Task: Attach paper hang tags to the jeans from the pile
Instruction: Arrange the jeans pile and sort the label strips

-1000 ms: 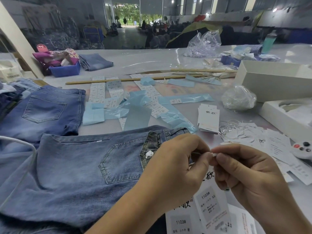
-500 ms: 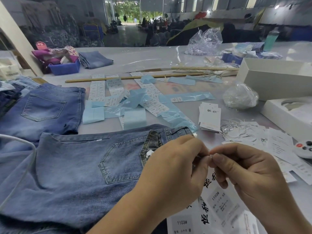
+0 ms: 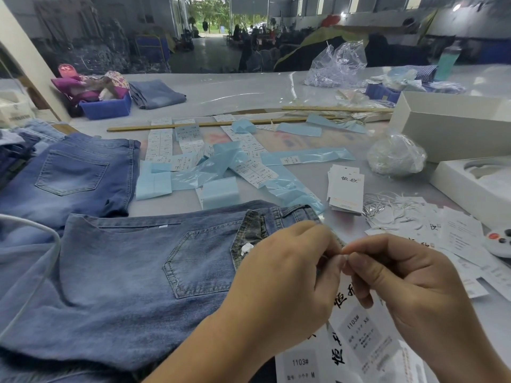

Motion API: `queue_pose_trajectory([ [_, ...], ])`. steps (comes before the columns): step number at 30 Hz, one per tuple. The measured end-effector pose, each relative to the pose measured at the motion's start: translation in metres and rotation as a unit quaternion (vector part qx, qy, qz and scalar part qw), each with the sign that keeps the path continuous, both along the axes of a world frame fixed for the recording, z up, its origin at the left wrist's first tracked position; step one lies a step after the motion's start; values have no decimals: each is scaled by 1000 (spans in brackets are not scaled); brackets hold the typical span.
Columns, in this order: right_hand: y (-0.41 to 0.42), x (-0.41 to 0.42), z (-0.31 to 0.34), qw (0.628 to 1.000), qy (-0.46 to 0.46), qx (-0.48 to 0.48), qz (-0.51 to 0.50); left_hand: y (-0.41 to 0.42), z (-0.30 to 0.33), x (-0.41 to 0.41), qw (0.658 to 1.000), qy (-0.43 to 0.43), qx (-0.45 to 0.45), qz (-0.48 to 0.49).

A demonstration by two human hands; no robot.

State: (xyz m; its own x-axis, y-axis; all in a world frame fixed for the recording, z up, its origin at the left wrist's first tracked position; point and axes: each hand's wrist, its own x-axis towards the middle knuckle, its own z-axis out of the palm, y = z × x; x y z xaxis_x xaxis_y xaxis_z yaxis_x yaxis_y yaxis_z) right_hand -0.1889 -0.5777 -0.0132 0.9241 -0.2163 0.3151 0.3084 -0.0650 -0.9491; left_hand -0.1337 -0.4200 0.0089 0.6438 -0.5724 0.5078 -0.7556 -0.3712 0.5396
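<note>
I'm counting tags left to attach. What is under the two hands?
Below the left hand and right hand hang white paper tags printed 1103#, beside the jeans. The hands cover the tags' tops and any string.

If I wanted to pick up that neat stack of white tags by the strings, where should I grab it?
Pinch the stack of white tags across its long side edges, coming from above. It lies flat with open table on its left, and the loose strings crowd its right, so slide fingers in carefully there.
</note>
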Motion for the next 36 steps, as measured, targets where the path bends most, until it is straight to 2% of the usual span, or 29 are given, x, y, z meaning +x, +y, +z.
queue_pose_trajectory([
  [5, 0, -1, -2, 999, 0, -24, -23, -1, -1, -2, 1000, -11, 10, 9],
  [13, 2, -3, 1, 999, -31, 28, -20, 3, 6, 2, 996, 77, -39, -4],
  [24, -7, 1, -3, 998, -15, 58, 32, 3, 10, 3, 998, 57, 0, -28],
  [31, -7, -1, 0, 998, -23, 23, 48, 6, 11, 3, 998, 58, 19, -31],
  [36, -5, 0, 2, 997, -23, 35, 64, 7, 14, 3, 998, 48, 32, -28],
])
